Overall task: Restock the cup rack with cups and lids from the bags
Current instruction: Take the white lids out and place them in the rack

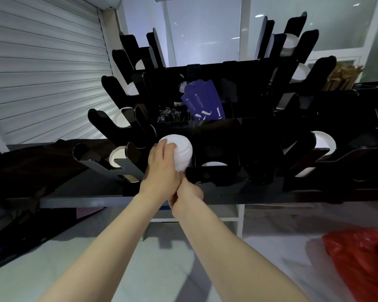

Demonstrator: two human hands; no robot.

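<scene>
A black cup rack [218, 131] with several angled slots stands on a dark counter in the head view. My left hand [162, 164] grips a short stack of white lids [181, 152], its fingers curled over the top, right in front of a lower middle slot. Just below it, my right hand [188, 195] curls its fingers under the bottom of the stack. White lids or cups show in slots at the left [116, 158], at the right [322, 141] and higher up [289, 43]. A red plastic bag [362, 258] lies on the floor at the lower right.
Blue card sleeves [202, 100] stand in a middle compartment of the rack. Brown stirrers [342, 76] fill a holder at the far right. A white roller shutter [42, 73] closes off the left side. The counter edge [85, 201] runs below the rack.
</scene>
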